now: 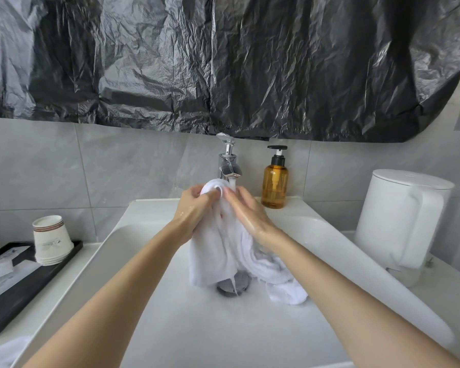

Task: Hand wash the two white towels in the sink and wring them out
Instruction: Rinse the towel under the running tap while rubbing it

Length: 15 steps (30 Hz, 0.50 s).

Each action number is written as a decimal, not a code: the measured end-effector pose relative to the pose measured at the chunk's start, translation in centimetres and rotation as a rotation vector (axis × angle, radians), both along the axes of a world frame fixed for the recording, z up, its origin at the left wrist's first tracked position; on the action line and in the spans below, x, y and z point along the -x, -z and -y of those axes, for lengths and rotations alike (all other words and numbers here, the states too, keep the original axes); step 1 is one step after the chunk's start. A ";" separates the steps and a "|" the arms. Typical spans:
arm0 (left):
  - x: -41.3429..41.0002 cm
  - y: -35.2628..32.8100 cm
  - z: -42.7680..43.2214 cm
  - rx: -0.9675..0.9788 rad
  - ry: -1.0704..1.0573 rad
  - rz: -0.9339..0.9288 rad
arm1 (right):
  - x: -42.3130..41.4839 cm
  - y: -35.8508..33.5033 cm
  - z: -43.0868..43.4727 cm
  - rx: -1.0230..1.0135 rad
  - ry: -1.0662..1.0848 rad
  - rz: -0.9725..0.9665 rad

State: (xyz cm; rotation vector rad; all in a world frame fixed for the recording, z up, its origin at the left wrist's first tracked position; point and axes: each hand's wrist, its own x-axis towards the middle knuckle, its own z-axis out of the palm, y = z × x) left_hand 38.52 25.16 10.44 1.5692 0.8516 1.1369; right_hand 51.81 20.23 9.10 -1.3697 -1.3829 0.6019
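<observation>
Centre of frame, directly under the running tap (227, 166): white towel (223, 256) held bunched at its top and hanging down into the sink (170, 328), with lower folds lying on the basin floor over the drain (234, 286). Gripped at the upper bunch by the left hand (194, 211), fingers curled round the cloth. Pressed from the other side by the right hand (250, 213), fingers straight and laid flat along the fabric, not closed round it. Visibly wet on both hands. Water stream (232, 181) landing at the top of the bunch, between the two hands.

Assessed as the rubbing or rinsing stage on one towel; wringing not yet begun. Second towel not identified with certainty: possibly the white cloth (3, 351) at the lower left corner, possibly part of the heap over the drain; cannot tell.

Recommended for this step:
- Hold the left grip firm as an anchor.
- Draw the flat right palm down the length to flush water through.
- Feed fresh sections under the stream instead of soaking only the top.
- Lift trailing folds off the drain to leave drainage free.
- Work low in the basin to limit splash toward the amber pump bottle (274, 181) and white kettle (401, 221) at right of frame.
</observation>
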 end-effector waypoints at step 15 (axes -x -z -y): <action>-2.2 1.4 0.8 -0.151 -0.018 -0.083 | 1.1 -0.1 0.8 -0.036 0.233 0.104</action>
